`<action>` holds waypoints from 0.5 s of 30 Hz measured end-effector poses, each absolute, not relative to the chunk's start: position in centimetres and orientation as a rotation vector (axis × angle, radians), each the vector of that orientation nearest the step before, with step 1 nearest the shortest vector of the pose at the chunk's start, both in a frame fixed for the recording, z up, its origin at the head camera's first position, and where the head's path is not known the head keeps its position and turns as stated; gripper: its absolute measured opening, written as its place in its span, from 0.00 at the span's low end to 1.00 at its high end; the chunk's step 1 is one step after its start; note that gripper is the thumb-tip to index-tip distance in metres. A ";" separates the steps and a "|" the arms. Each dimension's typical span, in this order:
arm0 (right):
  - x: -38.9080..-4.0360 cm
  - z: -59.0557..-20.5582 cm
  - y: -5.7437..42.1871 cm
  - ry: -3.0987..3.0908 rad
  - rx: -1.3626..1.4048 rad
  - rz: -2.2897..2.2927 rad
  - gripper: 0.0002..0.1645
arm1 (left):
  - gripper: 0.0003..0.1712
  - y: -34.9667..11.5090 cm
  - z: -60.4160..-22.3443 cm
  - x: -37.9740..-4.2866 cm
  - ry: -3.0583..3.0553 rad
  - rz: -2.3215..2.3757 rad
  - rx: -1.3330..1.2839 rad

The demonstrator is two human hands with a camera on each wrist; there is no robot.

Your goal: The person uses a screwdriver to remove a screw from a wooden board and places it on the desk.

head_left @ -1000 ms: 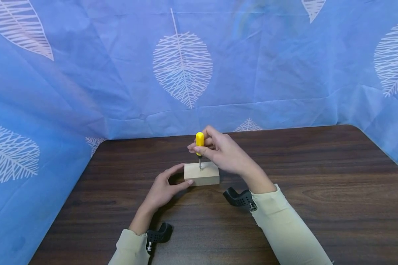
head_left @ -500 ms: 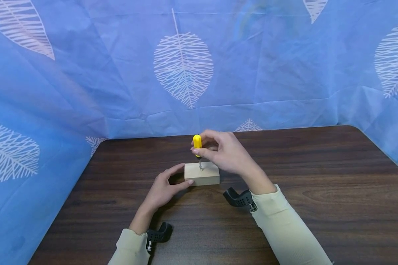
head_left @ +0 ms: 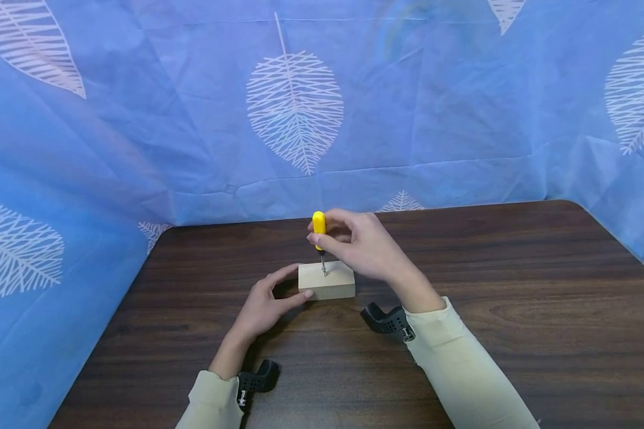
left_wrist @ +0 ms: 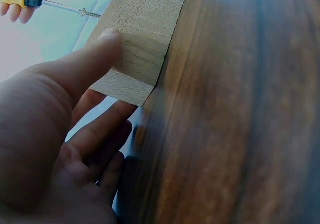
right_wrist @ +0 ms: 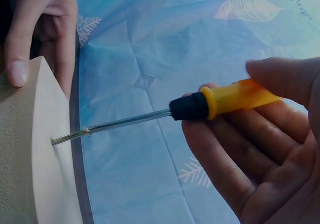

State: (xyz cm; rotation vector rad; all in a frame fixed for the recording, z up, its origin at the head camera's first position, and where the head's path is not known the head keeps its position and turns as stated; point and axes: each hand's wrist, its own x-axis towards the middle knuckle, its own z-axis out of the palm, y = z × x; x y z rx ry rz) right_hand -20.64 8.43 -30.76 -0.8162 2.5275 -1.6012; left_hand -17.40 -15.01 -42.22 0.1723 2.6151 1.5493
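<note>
The right hand (head_left: 362, 244) holds a screwdriver (head_left: 319, 223) by its yellow handle, pinched narrowly between the thumb and fingers, with the black collar and metal shaft pointing down. The shaft's tip meets the head of a small screw (right_wrist: 70, 136), which stands in the upper face of a pale wooden block (head_left: 327, 292); a good length of its thread shows above the wood (the right wrist view gives this most clearly, turned on its side). In the head view the tool leans slightly, its handle a little to the left of the screw. The block lies on the dark wood-grain table (head_left: 488, 262), near the far edge, just in front of the left hand (head_left: 263, 307). That hand grips the block's left end with a fairly wide span, the thumb pressed on the near face and the index finger reaching to the far side; how firmly it presses I cannot tell. Both forearms wear pale sleeves (head_left: 461, 363), with a black curved device (head_left: 383, 320) at each wrist. Behind and beside the table hangs a blue cloth (head_left: 193, 107) printed with large white leaves (head_left: 295, 113).
</note>
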 end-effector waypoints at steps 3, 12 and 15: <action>-20.7 -30.9 8.3 2.565 -0.807 -1.593 0.11 | 0.37 -15.0 -42.3 -17.4 2.616 1.548 0.168; -20.5 -30.8 8.1 2.618 -0.832 -1.522 0.08 | 0.36 -15.1 -42.4 -17.5 2.623 1.547 0.188; -20.5 -30.8 8.0 2.608 -0.836 -1.520 0.08 | 0.36 -15.1 -42.4 -17.5 2.624 1.550 0.187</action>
